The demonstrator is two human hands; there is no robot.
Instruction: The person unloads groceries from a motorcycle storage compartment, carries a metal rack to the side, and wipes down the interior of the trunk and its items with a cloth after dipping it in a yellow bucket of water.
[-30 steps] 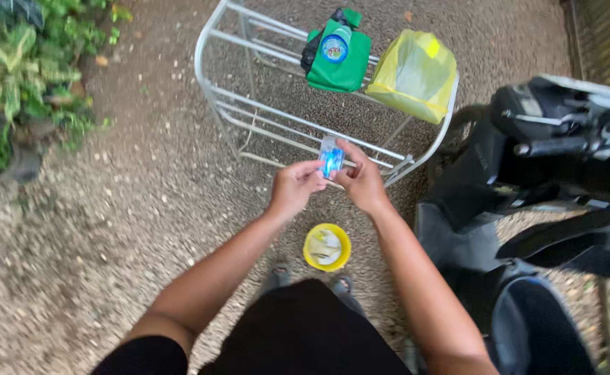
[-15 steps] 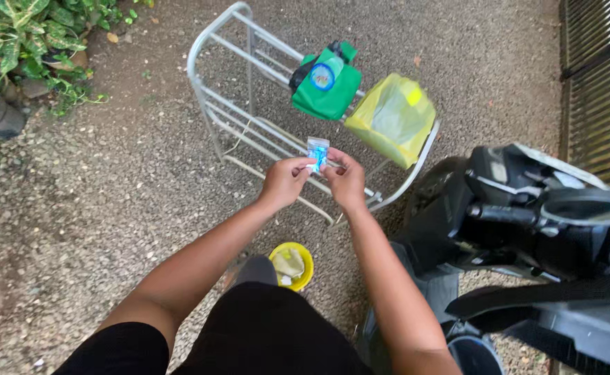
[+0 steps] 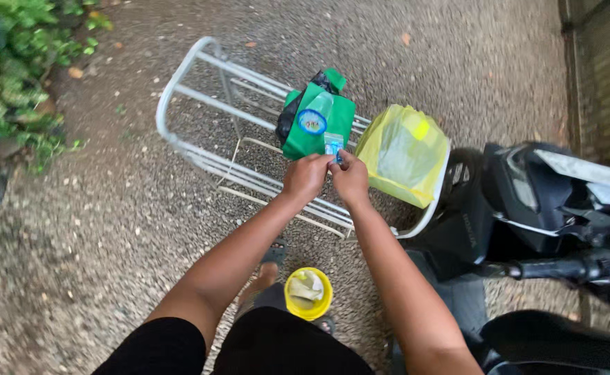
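Greenery, leafy potted plants [image 3: 10,76], sits at ten o'clock on the edge of the gravel ground [image 3: 97,229]. Moving right, a white tubular metal rack [image 3: 201,156] stands on the gravel at eleven to twelve o'clock. Draped over its rails: a green cloth bag with a round blue-and-white label [image 3: 319,121], a black item tucked behind it, and at one o'clock a translucent yellow plastic bag [image 3: 402,153].

Left hand [image 3: 306,177] and right hand [image 3: 350,179] meet at centre frame, knuckles nearly touching. Both are closed in a pinch on a small clear-and-blue plastic sachet [image 3: 333,144], which stands upright between the fingertips, just in front of the green bag's lower edge. Grip looks like a tearing hold at the sachet's lower part; cannot tell if it is already open.

At six o'clock, a small round yellow plastic container [image 3: 308,294] with pale crumpled contents rests on the gravel beside a sandalled foot. At three to five o'clock, a black motor scooter [image 3: 548,222], handlebar and seat in view.

Risks, as judgement: the sachet is held well above and away from the yellow container, so a sudden tear could spill contents onto gravel. Small slick film under a two-point pinch may slip. Frame is blurred, so the view is unsteady.
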